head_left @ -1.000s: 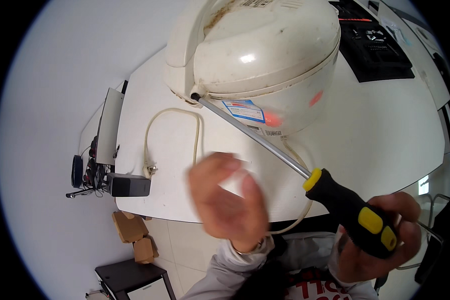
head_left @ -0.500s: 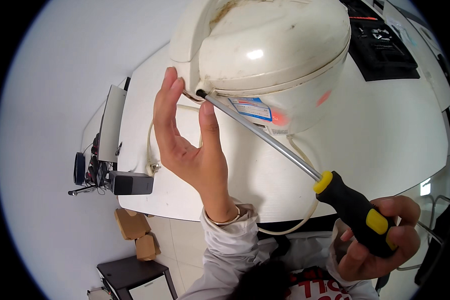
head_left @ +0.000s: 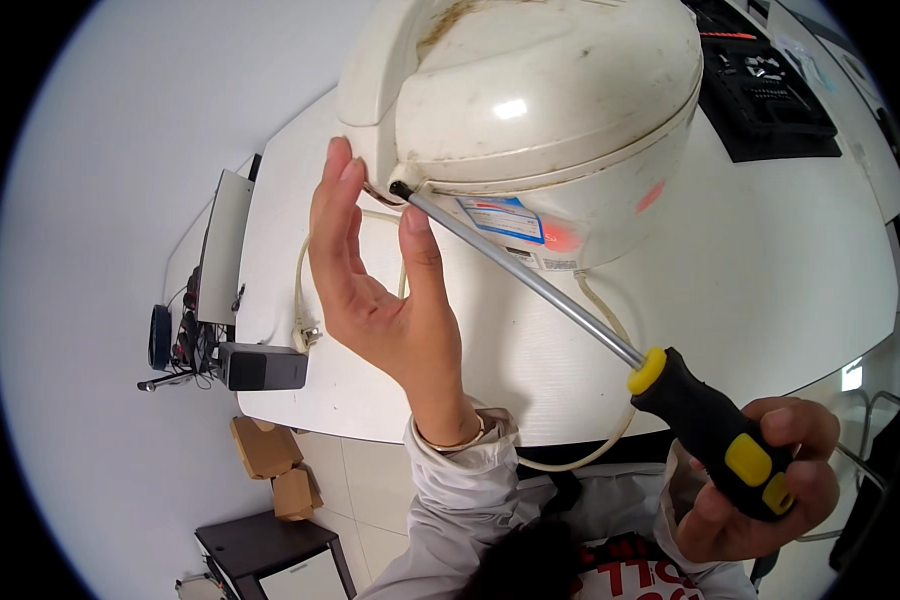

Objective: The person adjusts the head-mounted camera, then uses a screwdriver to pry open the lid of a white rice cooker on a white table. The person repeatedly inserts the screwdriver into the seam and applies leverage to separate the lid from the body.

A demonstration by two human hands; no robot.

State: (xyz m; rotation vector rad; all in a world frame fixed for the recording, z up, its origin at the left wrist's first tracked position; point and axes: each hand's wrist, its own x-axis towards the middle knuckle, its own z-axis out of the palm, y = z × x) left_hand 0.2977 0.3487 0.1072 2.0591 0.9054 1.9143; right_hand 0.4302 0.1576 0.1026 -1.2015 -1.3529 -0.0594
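A cream-coloured rice cooker (head_left: pixel 550 110) with a worn, stained lid lies across the table's far side. My left hand (head_left: pixel 390 300) reaches up to the lower end of its carrying handle (head_left: pixel 372 110), fingers on the outer side and thumb beneath, pinching that end. In my right hand (head_left: pixel 760 490) is a large screwdriver (head_left: pixel 540 284) with a black and yellow grip, its fingers wrapped round the grip's rear. The long steel shaft slants up to the left. Its dark tip sits in a hole at the handle's pivot, close to my left thumb; the screw itself is hidden.
A pale power cord (head_left: pixel 610 437) hangs over the front edge of the white table (head_left: pixel 760 270), its plug (head_left: pixel 307 338) lying left. At the far right is a black tool case (head_left: pixel 770 105). A grey box (head_left: pixel 262 367) stands by the left edge; cardboard boxes (head_left: pixel 265 448) are below.
The screwdriver's grip has turned slightly in my right hand, and its yellow pads have shifted. The tip stays in the hole. My left hand has barely moved.
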